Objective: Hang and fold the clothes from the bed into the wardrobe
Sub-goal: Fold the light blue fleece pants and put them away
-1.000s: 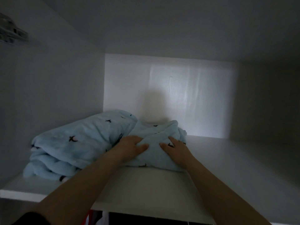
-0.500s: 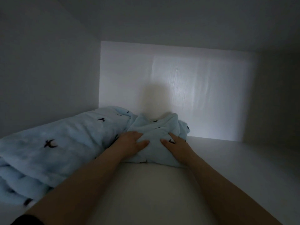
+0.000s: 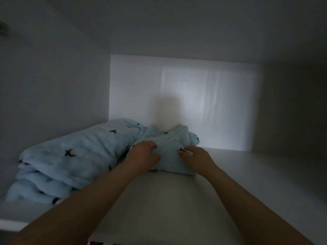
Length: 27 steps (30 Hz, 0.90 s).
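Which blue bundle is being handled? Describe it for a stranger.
On the white wardrobe shelf, near the lit back panel, lie two pale blue bundles with dark marks. It is the smaller bundle, right of the big stack, and the only one gripped by the left hand and right hand.

Both arms reach onto the wardrobe shelf (image 3: 247, 183): left hand (image 3: 143, 156) and right hand (image 3: 196, 158) grip a small folded blue garment (image 3: 169, 157) with curled fingers (image 3: 150, 145), touching a bigger blue bundle (image 3: 76, 156) (same dark-flecked fleece) on its left.
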{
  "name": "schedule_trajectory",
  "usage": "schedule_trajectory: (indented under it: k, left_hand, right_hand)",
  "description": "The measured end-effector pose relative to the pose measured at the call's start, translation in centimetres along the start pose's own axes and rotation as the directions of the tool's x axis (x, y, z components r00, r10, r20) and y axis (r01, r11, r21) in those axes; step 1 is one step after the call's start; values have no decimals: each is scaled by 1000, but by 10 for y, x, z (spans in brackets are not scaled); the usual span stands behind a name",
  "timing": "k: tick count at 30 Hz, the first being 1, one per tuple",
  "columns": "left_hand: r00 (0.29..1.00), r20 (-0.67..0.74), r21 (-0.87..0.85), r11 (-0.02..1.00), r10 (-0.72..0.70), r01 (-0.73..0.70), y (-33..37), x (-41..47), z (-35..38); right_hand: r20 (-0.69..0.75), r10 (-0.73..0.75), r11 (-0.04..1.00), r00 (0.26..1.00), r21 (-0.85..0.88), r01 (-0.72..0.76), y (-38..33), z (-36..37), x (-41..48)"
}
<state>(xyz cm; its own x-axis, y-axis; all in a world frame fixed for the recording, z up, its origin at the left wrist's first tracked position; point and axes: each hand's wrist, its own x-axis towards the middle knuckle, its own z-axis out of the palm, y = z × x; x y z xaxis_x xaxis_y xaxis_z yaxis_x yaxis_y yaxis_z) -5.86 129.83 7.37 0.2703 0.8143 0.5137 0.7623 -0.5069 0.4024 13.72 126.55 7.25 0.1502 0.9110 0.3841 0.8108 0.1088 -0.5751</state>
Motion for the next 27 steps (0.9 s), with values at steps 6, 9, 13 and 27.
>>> schedule_trajectory:
  k: [6, 9, 13, 27]
  left_hand:
    - [998, -41, -338, 940, 39, -50, 30, -48, -29]
    - [994, -47, -445, 888, 103, -113, 43, -76, -38]
    - [972, -15, -579, 791, 233, -198, 58, -115, -35]
    - [706, 187, -906, 398, 683, -145, 207, -241, -9]
  right_hand:
    - [-74, -32, 999, 997, -35, 30, -21, -41, -70]
    - [-197, -83, 987, 977, -150, 54, -27, -55, -113]
    - [-288, -39, 994, 957, -111, 7, -38, -56, -174]
    - [-602, 239, 869, 761, -218, -445, -66, -154, -424]
